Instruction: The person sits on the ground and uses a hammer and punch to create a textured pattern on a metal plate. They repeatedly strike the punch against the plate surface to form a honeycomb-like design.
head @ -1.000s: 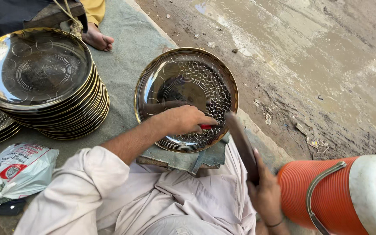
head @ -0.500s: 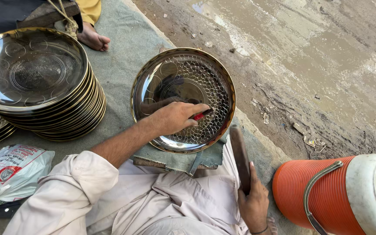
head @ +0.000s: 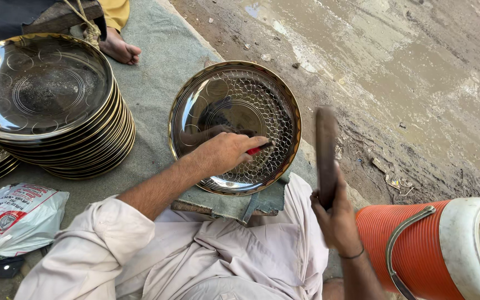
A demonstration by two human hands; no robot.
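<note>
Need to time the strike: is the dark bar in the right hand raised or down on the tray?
Raised. The bar stands upright in the right hand, beside the tray, off its surface.

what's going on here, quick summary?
A person sits on a grey cloth mat working a round, gold-rimmed metal tray. The left hand presses a small red-handled tool onto the tray's net-like pattern, which covers only part of its surface. The right hand holds a dark wooden striker raised beside the tray. A stack of similar shiny trays stands to the left, and an orange insulated cooler jug lies at the right.
</note>
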